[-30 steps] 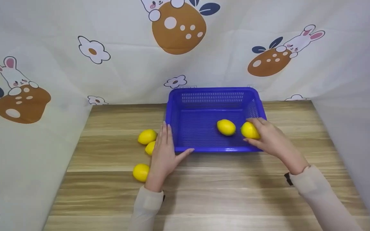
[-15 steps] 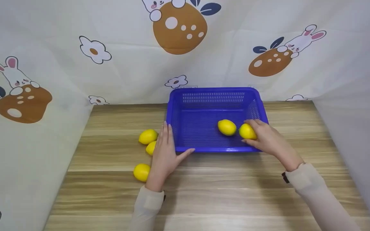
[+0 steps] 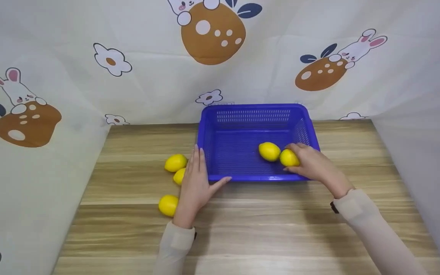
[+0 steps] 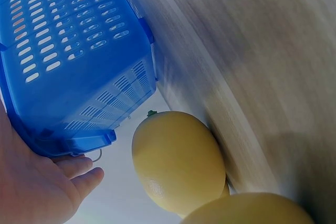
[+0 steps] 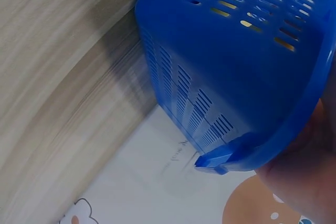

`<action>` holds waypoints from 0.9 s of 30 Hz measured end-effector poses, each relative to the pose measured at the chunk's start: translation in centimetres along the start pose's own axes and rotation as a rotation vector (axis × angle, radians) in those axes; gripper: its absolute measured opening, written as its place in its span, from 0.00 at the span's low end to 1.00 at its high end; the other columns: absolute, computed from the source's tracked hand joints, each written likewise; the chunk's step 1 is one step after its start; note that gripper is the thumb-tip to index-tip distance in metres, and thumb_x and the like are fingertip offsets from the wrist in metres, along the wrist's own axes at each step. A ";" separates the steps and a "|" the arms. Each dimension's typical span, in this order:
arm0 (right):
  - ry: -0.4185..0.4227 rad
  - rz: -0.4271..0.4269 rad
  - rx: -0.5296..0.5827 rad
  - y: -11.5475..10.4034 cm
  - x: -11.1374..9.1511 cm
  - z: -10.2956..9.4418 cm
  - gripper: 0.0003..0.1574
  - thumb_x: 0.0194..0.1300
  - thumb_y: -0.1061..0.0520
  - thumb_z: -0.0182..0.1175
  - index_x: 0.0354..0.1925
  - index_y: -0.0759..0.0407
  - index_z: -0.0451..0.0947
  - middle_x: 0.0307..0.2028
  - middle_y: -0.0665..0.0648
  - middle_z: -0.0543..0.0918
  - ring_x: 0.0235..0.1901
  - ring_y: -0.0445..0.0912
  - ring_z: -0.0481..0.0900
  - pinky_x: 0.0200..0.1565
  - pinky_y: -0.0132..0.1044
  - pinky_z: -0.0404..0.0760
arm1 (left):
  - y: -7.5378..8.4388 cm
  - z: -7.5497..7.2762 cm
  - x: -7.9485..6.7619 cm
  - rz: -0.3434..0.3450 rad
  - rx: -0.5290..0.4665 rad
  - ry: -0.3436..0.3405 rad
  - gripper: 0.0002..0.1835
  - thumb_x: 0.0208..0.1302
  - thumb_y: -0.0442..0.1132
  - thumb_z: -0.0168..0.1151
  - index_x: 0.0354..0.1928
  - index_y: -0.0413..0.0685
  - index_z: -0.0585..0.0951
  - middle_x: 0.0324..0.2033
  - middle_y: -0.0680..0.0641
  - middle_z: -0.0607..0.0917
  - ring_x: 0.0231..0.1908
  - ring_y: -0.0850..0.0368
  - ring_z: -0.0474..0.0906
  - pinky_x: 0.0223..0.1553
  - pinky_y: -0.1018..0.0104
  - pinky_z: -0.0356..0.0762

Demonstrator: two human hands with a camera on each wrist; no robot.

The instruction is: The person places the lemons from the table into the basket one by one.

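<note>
A blue plastic basket (image 3: 239,178) with slotted walls stands on the wooden table. My left hand (image 3: 195,185) rests on its near left corner, fingers straight along the left rim and thumb along the front rim. Reaching over the right rim, my right hand (image 3: 311,162) holds a yellow lemon (image 3: 288,157) low inside the basket. Beside that one lies another lemon (image 3: 269,151) on the basket floor. In the right wrist view the basket wall (image 5: 226,72) hides most of the hand and the lemon.
Left of the basket are three lemons on the table: one at the back (image 3: 175,163), a second lemon (image 3: 179,176) partly behind my left hand, and a nearer lemon (image 3: 168,205) by the wrist. A printed cloth (image 3: 151,76) hangs behind the table (image 3: 243,229) and at both sides.
My right hand has moved left and slightly nearer with its lemon, bringing it up beside the other lemon in the basket. The left hand has stayed put.
</note>
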State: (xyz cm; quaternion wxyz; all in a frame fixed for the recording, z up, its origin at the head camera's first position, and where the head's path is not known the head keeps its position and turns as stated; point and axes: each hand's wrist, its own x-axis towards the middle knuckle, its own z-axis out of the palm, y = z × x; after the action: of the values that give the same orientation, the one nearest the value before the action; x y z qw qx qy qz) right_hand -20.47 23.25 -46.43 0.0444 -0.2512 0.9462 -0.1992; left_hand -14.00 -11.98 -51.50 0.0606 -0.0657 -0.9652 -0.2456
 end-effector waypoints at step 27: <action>-0.165 0.022 -0.014 0.4 1.9 0.8 0.35 0.61 0.53 0.78 0.59 0.72 0.79 0.48 0.66 0.86 0.46 0.58 0.82 0.54 0.59 0.82 | 0.0 -0.1 -0.1 0.002 -0.032 0.003 0.65 0.65 0.74 0.62 0.82 0.30 0.48 0.84 0.34 0.41 0.83 0.39 0.44 0.82 0.45 0.48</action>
State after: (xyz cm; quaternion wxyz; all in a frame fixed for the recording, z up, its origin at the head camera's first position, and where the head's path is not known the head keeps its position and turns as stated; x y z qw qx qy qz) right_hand -22.18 22.32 -47.32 0.1228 -0.2566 0.9433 -0.1709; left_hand -13.91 -12.05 -51.49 0.0610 -0.0671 -0.9611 -0.2611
